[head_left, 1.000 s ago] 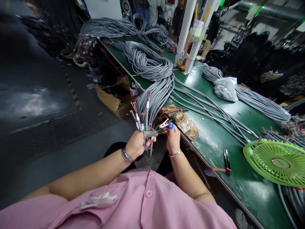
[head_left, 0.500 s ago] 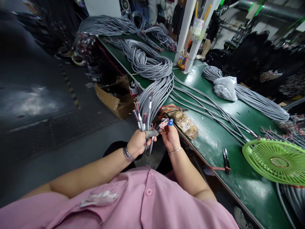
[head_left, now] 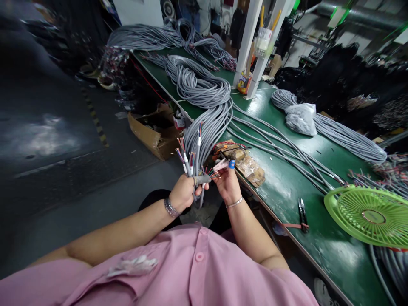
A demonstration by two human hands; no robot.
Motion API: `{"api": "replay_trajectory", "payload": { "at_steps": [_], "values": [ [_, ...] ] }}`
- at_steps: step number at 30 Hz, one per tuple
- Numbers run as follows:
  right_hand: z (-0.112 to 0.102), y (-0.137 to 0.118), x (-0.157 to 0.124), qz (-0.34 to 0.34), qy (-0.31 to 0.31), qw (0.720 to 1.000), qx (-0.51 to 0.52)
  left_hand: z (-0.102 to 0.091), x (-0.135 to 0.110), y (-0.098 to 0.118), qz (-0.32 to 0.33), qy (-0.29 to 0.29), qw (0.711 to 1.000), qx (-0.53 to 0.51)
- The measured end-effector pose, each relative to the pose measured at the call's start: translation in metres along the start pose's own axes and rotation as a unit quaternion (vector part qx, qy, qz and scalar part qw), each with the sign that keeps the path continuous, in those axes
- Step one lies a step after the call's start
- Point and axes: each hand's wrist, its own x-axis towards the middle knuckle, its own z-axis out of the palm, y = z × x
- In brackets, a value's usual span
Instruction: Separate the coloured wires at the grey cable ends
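Observation:
My left hand point(head_left: 182, 194) is closed around a grey cable point(head_left: 200, 180), whose stripped end points right. Thin coloured wires point(head_left: 213, 172) fan out of that end towards my right hand point(head_left: 228, 188). Between the thumb and fingers of the right hand is a small pale pink piece point(head_left: 220, 165), too small to identify. A blue cover point(head_left: 232, 164) sits on a fingertip of this hand. More grey cable ends with white bands and bare coloured wires point(head_left: 191, 158) stand up beside the left hand. Its fingers partly hide where the cables cross.
A thick coil of grey cable point(head_left: 204, 85) lies on the green table point(head_left: 277, 170). Near its edge rests a taped brown block point(head_left: 251, 168). Black snips point(head_left: 302, 214) and a green fan point(head_left: 371, 214) are to the right. A cardboard box point(head_left: 149, 138) stands on the floor.
The pale pink piece has turned slightly and the blue-covered fingertip has shifted a little right. The wires look more spread. My left hand stays nearly still around the cable.

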Motion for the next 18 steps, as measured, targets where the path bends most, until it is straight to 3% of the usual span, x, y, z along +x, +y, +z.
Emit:
{"api": "replay_trajectory", "payload": {
  "at_steps": [4,12,18],
  "values": [
    [-0.0031,-0.0034,-0.0027,0.020,-0.021,1.000,0.005,-0.0044,-0.0041,-0.0022,0.010,-0.002,1.000,-0.009],
    [-0.0040,-0.0037,-0.0056,-0.035,-0.042,0.998,-0.041,0.0015,-0.0047,0.0027,-0.003,0.015,1.000,-0.023],
    [-0.0031,-0.0002,0.0017,0.009,-0.042,0.999,-0.005,0.0027,0.0027,-0.0005,0.003,0.015,0.999,-0.034]
  ]
}}
